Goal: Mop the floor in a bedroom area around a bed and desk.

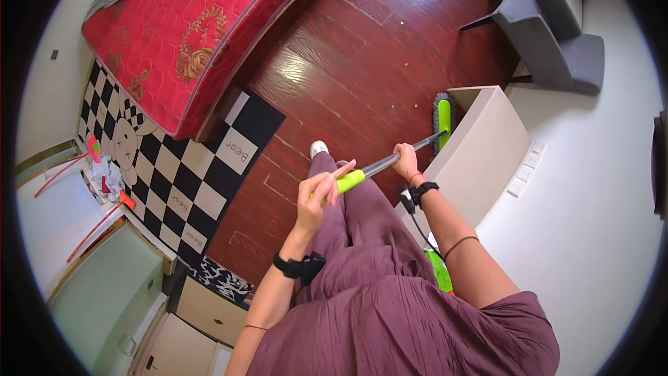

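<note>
A dust mop with a metal pole (381, 165) and a green grip (350, 181) extends from my body toward the right. Around the end of the green grip is my left hand (314, 196), its index finger stretched along it. My right hand (405, 161) is closed around the metal pole farther down. The mop's green head (444, 121), with grey fringe, rests on the dark red wood floor (334, 78) against the pale cabinet (482, 136). Small white bits (406, 65) lie scattered on the floor.
A bed with a red floral mattress (172, 26) stands at upper left, over a checkered rug (180, 188). Beside the rug are a dustpan's red handle (94, 233) and crumpled paper (106, 175). A grey chair (548, 42) stands at upper right.
</note>
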The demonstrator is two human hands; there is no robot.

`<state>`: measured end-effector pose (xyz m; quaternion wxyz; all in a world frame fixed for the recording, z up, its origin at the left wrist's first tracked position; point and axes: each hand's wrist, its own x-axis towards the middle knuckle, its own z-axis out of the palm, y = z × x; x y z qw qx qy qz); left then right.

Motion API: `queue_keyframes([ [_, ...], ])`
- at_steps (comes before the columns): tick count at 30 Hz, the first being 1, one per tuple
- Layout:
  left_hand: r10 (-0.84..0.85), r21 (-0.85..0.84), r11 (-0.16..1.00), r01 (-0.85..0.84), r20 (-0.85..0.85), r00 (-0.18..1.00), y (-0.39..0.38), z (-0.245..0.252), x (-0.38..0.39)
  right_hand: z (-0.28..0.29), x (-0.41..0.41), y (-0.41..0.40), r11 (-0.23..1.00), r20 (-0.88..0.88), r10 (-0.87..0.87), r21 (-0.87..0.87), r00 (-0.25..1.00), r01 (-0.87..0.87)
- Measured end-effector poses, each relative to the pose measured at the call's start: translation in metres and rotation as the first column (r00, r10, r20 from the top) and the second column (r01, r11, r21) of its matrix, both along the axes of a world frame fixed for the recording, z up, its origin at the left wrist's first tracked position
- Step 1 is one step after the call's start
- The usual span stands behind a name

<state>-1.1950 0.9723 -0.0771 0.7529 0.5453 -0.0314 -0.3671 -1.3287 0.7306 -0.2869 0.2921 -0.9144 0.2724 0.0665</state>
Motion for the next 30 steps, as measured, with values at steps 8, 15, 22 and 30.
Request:
queue_keyframes([
  [8, 0.372, 0.195, 0.889, -0.414, 0.218, 0.902, 0.098, 0.058, 0.009, 0.023, 0.055, 0.112, 0.977, 0.185, 0.140, 0.132, 0.973, -0.166],
  [15, 0.343, 0.382, 0.750, -0.540, 0.473, 0.811, 0.152, 0.122, -0.062, 0.044, 0.141, 0.178, 0.766, 0.261, 0.553, 0.213, 0.791, -0.606],
  [22, 0.351, 0.259, 0.935, -0.242, -0.587, 0.729, 0.120, 0.053, -0.139, 0.004, 0.157, 0.156, 0.530, -0.082, 0.844, -0.018, 0.529, -0.848],
  [30, 0.392, 0.687, 0.610, 0.396, -0.695, 0.602, 0.274, 0.135, -0.301, 0.050, -0.046, 0.291, 0.255, 0.100, 0.946, 0.361, 0.309, -0.897],
])
